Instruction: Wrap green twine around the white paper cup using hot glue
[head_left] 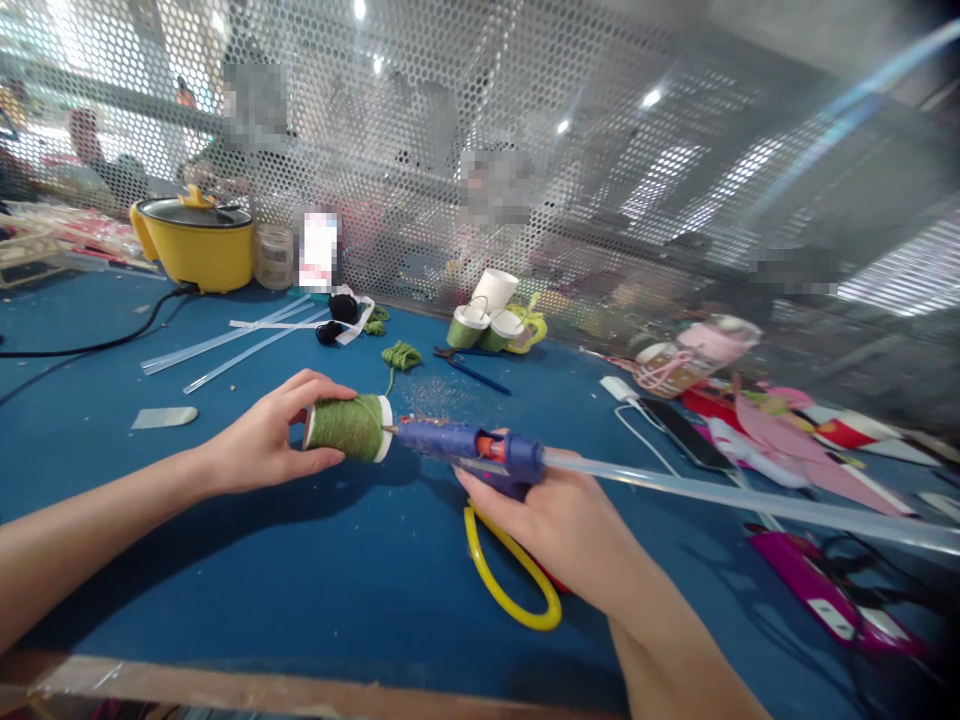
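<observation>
My left hand (289, 435) grips a small white cup wrapped in green yarn (346, 428), lying on its side above the table. A purple-blue hot glue gun (450, 445) is in my right hand (551, 510), its nozzle at the cup's white rim. From the back of the gun a long clear glue stick (712, 490) runs out to the right. A strand leads from the cup to a small bundle of green yarn (401, 355). Beneath my right hand lie yellow-handled scissors (514, 590), partly hidden.
Behind the cup lie pliers (480, 372), more yarn-wrapped cups (469, 328) and loose glue sticks (217, 345). A yellow electric pot (206, 250) stands back left. At right are a phone (686, 432), pink felt pieces (810, 460) and a magenta power strip (817, 590). A perforated screen (420, 120) borders the table.
</observation>
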